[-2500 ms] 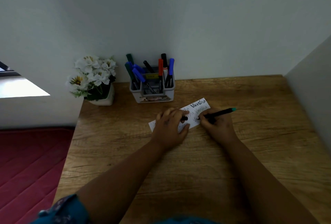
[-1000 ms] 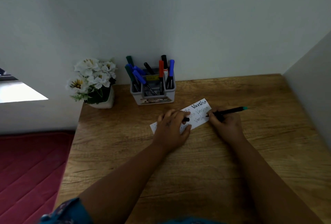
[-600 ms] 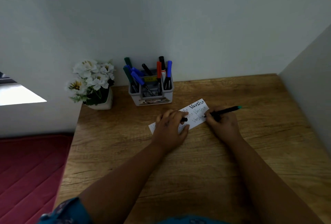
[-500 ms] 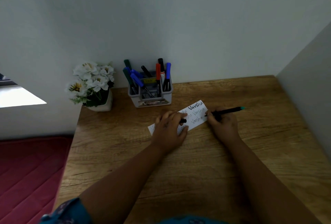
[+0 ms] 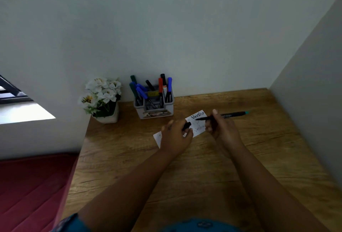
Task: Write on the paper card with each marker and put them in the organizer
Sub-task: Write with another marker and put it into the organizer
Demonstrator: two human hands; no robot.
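White paper card (image 5: 199, 122) – handwriting in rows – left hand (image 5: 175, 136) covering part.

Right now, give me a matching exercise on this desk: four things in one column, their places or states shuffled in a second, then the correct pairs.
Things:
1. marker
2. marker cap
3. paper card
4. flower pot

Places or states:
A. flat on the desk, written on
B. pinched in the left hand
C. left of the organizer
D. gripped in the right hand, uncapped

Pairs: 1-D, 2-B, 3-A, 4-C
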